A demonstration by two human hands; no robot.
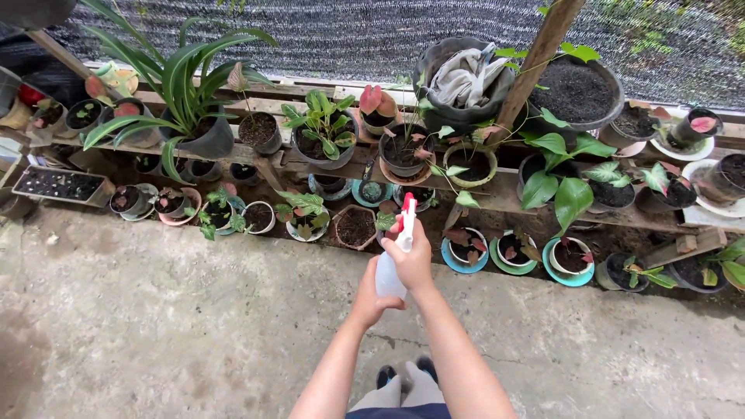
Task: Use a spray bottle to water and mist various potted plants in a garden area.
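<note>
A white spray bottle (387, 273) with a red nozzle top is held out in front of me by both hands. My right hand (411, 254) wraps the neck with a finger on the red trigger. My left hand (370, 304) cups the bottle's base from below. The nozzle points at small potted plants on the ground, nearest a brown pot of soil (355, 226) and a pot of green leaves (304, 215).
A low wooden shelf (504, 195) carries many pots; more stand on the concrete floor (155, 326) below it. A tall strap-leaved plant (186, 101) is at the left, a large pot with a cloth (464, 77) and a slanting wooden post (535, 62) at the right. Mesh netting hangs behind.
</note>
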